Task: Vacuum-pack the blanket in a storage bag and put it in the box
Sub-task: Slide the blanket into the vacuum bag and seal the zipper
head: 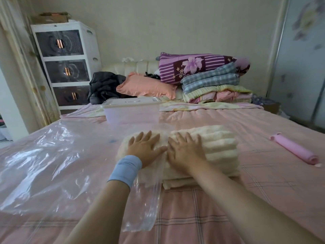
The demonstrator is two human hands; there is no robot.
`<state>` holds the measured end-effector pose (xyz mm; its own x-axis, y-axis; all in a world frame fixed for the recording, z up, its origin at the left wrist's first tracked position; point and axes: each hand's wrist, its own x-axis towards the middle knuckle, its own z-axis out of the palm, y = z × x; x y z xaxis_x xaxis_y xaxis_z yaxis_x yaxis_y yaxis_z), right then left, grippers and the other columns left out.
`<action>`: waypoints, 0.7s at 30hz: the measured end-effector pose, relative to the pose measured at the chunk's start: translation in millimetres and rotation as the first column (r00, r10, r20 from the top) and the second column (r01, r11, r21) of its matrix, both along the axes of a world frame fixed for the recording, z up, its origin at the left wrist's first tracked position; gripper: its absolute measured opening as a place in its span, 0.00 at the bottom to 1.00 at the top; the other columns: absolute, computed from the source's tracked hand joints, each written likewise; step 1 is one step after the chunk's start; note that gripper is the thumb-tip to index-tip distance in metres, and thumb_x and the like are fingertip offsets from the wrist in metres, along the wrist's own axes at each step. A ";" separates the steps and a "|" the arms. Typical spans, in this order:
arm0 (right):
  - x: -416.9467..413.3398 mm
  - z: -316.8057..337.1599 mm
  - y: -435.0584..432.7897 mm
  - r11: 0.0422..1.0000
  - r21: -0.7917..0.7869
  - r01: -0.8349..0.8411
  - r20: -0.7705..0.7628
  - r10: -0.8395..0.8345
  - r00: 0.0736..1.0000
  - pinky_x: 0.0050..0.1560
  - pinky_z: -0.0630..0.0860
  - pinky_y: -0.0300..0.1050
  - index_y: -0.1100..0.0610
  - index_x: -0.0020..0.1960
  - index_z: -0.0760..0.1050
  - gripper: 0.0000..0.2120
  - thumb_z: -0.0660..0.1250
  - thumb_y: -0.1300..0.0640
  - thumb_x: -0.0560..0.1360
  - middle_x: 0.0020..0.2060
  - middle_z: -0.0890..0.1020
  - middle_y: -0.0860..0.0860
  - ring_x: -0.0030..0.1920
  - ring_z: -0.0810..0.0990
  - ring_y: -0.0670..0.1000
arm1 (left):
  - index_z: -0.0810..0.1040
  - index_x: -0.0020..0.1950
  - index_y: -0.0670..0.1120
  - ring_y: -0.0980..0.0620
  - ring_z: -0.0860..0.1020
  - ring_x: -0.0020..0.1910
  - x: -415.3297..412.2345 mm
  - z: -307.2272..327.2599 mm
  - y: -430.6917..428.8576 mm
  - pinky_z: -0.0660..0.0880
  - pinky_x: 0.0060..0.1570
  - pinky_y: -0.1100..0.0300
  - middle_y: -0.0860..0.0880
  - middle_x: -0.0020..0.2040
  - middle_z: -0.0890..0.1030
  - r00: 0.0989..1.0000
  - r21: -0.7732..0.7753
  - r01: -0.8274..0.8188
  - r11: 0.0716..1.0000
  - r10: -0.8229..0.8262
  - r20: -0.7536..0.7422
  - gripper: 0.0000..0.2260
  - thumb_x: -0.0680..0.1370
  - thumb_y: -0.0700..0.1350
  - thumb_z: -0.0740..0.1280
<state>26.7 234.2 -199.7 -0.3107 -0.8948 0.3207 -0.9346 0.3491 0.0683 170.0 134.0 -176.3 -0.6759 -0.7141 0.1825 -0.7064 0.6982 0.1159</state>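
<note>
Both hands lie flat with fingers spread on the folded cream blanket [219,145] at frame centre. The left hand [146,148] presses the end sheathed in the clear storage bag [44,150], the right hand [184,150] bare fabric. The lidded translucent box [131,113] sits just above them on the bed [246,182].

cream ribbed blanket [202,148], pink plaid bedsheet [211,208], clear bag [44,147], blue wristband [125,169].

Box [131,111] (lid on) blocks beyond the blanket [219,147]; free bedspread [260,175] between blanket and pink roll [293,150].
</note>
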 end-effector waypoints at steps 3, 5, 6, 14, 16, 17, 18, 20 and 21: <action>-3.3 3.0 5.6 0.998 -0.009 -0.060 0.014 0.060 0.998 0.76 0.50 0.63 0.51 0.79 0.60 0.43 0.33 0.39 0.69 0.80 0.58 0.54 0.79 0.56 0.61 | 0.55 0.78 0.62 0.49 0.50 0.79 -8.6 2.7 9.9 0.47 0.75 0.47 0.54 0.80 0.52 1.000 -0.046 0.020 0.999 -0.020 0.004 0.31 0.76 0.70 0.51; -12.5 1.2 17.4 0.981 -0.095 -0.172 0.034 0.176 0.984 0.77 0.53 0.61 0.56 0.78 0.62 0.44 0.38 0.37 0.69 0.79 0.61 0.56 0.78 0.59 0.60 | 0.56 0.77 0.62 0.48 0.54 0.78 -14.5 5.9 13.8 0.51 0.74 0.45 0.54 0.79 0.55 1.000 -0.077 -0.001 0.997 0.002 0.008 0.30 0.77 0.70 0.49; -18.4 -3.5 24.7 0.960 -0.134 -0.248 -0.019 0.247 0.969 0.77 0.54 0.62 0.58 0.77 0.64 0.43 0.43 0.35 0.71 0.78 0.63 0.58 0.78 0.60 0.61 | 0.57 0.76 0.62 0.48 0.57 0.77 -16.8 6.9 15.8 0.53 0.73 0.44 0.54 0.79 0.57 1.000 -0.092 -0.014 0.996 0.013 -0.010 0.30 0.76 0.70 0.49; -60.2 -47.1 63.7 0.956 -0.090 -0.278 -0.466 0.207 0.861 0.67 0.52 0.81 0.46 0.82 0.47 0.58 0.76 0.44 0.61 0.81 0.47 0.61 0.80 0.46 0.67 | 0.72 0.66 0.58 0.49 0.56 0.75 -7.1 -11.8 24.9 0.50 0.74 0.44 0.52 0.75 0.62 0.970 -0.297 -0.018 0.955 -0.055 -0.236 0.28 0.73 0.70 0.48; -56.4 -56.7 59.1 0.957 -0.154 -0.244 -0.498 0.138 0.856 0.67 0.56 0.80 0.47 0.82 0.49 0.50 0.70 0.55 0.67 0.80 0.52 0.63 0.78 0.53 0.71 | 0.74 0.59 0.54 0.47 0.68 0.63 1.7 -13.5 32.4 0.65 0.64 0.49 0.52 0.64 0.70 0.922 -0.381 0.031 0.924 -0.173 -0.345 0.26 0.71 0.67 0.54; -51.9 -59.9 56.2 0.958 -0.191 -0.215 -0.518 0.088 0.851 0.66 0.60 0.79 0.48 0.82 0.50 0.42 0.64 0.58 0.72 0.79 0.57 0.65 0.76 0.59 0.72 | 0.74 0.55 0.52 0.47 0.70 0.57 7.8 -15.2 35.1 0.68 0.58 0.50 0.52 0.58 0.71 0.905 -0.415 0.049 0.908 -0.216 -0.367 0.23 0.69 0.66 0.58; -49.0 -61.0 51.6 0.961 -0.216 -0.170 -0.528 0.031 0.849 0.64 0.64 0.77 0.49 0.82 0.51 0.34 0.57 0.60 0.78 0.76 0.63 0.66 0.73 0.65 0.72 | 0.74 0.51 0.51 0.48 0.71 0.53 14.9 -16.7 36.9 0.70 0.54 0.50 0.52 0.54 0.70 0.901 -0.436 0.065 0.897 -0.241 -0.361 0.22 0.68 0.66 0.60; -42.9 -57.4 43.4 0.966 -0.244 -0.087 -0.516 -0.053 0.855 0.61 0.70 0.73 0.49 0.82 0.53 0.27 0.47 0.60 0.83 0.71 0.72 0.65 0.65 0.75 0.69 | 0.74 0.50 0.53 0.48 0.70 0.54 28.5 -18.5 41.3 0.70 0.56 0.49 0.52 0.54 0.70 0.934 -0.420 0.092 0.903 -0.224 -0.277 0.25 0.65 0.71 0.60; -39.8 -54.8 38.6 0.963 -0.262 -0.068 -0.508 -0.077 0.858 0.59 0.73 0.71 0.50 0.81 0.55 0.26 0.49 0.61 0.83 0.68 0.75 0.64 0.62 0.78 0.68 | 0.74 0.53 0.55 0.48 0.69 0.59 36.8 -21.3 44.2 0.68 0.61 0.48 0.53 0.58 0.69 0.960 -0.386 0.096 0.918 -0.188 -0.207 0.29 0.63 0.74 0.60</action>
